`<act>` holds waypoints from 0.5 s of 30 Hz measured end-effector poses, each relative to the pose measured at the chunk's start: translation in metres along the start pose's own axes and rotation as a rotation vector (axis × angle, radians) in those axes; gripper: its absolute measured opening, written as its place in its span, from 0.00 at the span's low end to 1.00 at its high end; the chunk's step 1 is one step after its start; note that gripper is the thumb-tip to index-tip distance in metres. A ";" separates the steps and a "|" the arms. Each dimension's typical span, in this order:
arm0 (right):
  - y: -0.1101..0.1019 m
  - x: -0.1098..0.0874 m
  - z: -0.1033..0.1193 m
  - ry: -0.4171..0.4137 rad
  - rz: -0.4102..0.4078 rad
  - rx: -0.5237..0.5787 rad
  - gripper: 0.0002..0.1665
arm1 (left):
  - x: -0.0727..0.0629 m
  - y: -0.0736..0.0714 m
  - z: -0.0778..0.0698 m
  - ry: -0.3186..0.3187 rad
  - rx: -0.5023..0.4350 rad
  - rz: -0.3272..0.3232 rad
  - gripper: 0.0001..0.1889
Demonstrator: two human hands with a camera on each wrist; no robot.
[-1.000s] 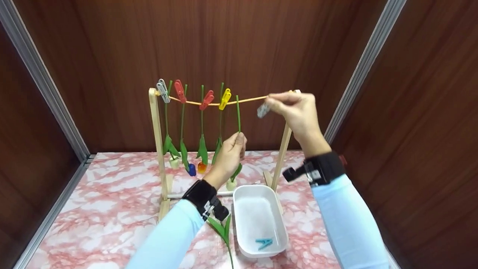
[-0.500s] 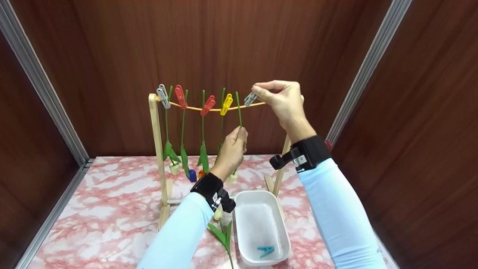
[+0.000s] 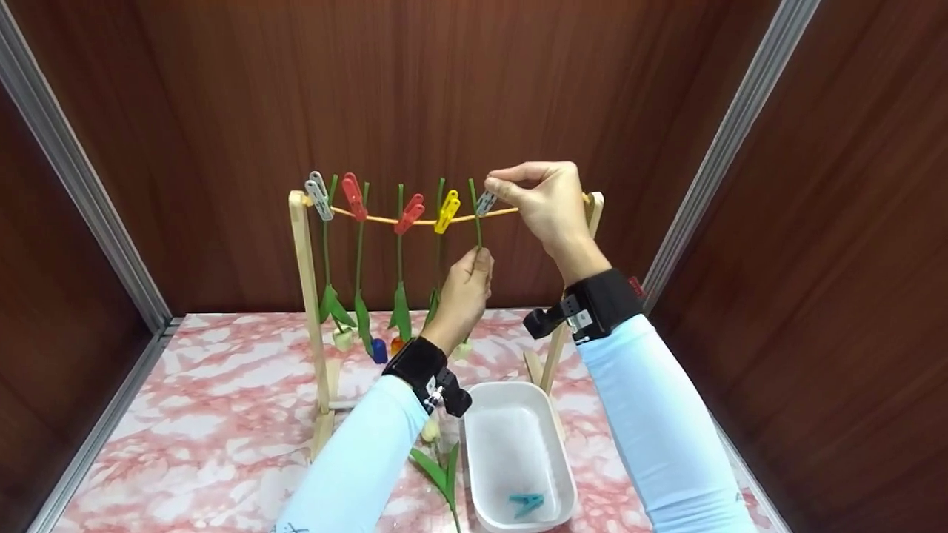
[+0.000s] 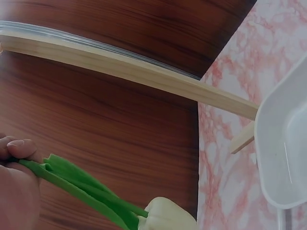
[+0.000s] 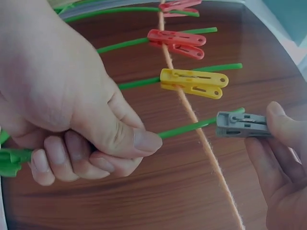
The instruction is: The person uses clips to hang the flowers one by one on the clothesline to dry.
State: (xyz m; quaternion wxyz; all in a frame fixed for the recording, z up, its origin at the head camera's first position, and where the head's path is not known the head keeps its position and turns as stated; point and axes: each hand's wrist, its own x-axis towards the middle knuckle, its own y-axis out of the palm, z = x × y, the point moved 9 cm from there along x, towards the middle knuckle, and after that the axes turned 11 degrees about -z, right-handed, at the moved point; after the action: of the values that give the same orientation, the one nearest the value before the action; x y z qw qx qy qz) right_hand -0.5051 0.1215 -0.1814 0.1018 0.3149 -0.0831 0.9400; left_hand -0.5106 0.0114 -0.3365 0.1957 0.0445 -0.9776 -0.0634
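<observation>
My left hand grips the green stem of a white tulip, which hangs head down. The bare stem end sticks up past the orange cord. Between thumb and finger, my right hand pinches a grey clothespin by its handle end. Its nose is close beside the stem tip, just above the cord; whether they touch I cannot tell. Several tulips hang to the left on the cord, under a yellow clothespin, a red clothespin, another red clothespin and a grey clothespin.
A wooden frame carries the cord. In front of it stands a white plastic tub with a teal clothespin inside. Another tulip lies left of the tub on the marbled tabletop. Brown panels surround the table.
My right hand has moved left and a little up, bringing the grey clothespin from the cord's right part to the stem. My left hand has stayed nearly in place, still holding the tulip.
</observation>
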 end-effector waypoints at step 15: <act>0.015 -0.003 -0.004 -0.032 0.068 -0.175 0.05 | -0.001 -0.003 0.010 -0.089 -0.002 0.033 0.22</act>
State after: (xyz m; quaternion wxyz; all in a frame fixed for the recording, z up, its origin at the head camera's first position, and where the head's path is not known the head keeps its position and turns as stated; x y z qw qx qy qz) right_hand -0.5082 0.1077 -0.1876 0.0955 0.3170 -0.1775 0.9268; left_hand -0.5136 0.0095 -0.3466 0.1531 0.0254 -0.9859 -0.0630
